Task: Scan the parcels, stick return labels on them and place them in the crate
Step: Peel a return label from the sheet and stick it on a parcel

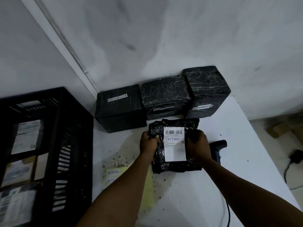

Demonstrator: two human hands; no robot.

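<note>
Both arms reach forward over the desk (pixel 229 128). The left hand (pixel 148 143) and right hand (pixel 198 143) grip the parcel (pixel 175 166) by its sides, label (pixel 174 145) between them.

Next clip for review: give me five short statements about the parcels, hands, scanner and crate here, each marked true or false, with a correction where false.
1. Both hands, left hand and right hand, grip the soft black plastic-wrapped parcel. True.
2. That parcel's white paper label reads RETURN. True.
3. The dark handheld barcode scanner is in the right hand. False: it lies on the white table.
4. Five black wrapped boxes stand at the wall. False: three, including the leftmost black box.
5. The black slatted plastic crate holds nothing. False: labelled parcels show inside.
</note>
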